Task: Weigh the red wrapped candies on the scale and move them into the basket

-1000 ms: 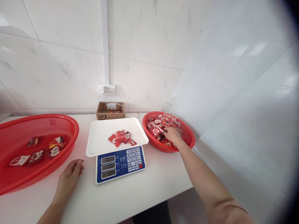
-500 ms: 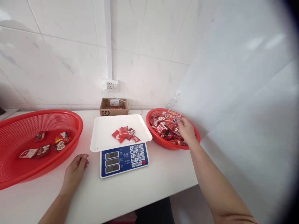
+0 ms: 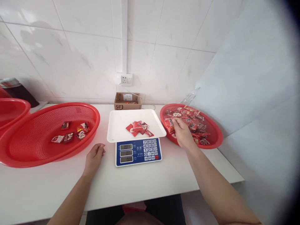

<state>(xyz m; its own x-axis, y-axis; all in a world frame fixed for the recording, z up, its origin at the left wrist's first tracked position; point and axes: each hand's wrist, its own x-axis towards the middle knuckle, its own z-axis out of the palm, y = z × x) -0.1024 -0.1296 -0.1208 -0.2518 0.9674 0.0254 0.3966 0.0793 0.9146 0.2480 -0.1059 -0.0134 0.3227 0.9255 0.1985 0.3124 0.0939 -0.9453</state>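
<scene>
My right hand hovers over the near left rim of the small red basket, fingers pinched on a red snack packet. That basket is full of red packets. A blue scale carries a white tray with several red packets in a small heap. My left hand rests on the white table, fingers loosely curled, holding nothing, between the scale and the large red mesh basket. In that basket lie several packets.
A small cardboard box stands against the tiled wall under a wall socket. Another red basket and a dark container sit at the far left. The table's front edge is near my body; a white wall closes the right side.
My right hand has come back from deep in the small basket to its near left rim, pinching a packet. The view has swung left. My left hand has stayed put.
</scene>
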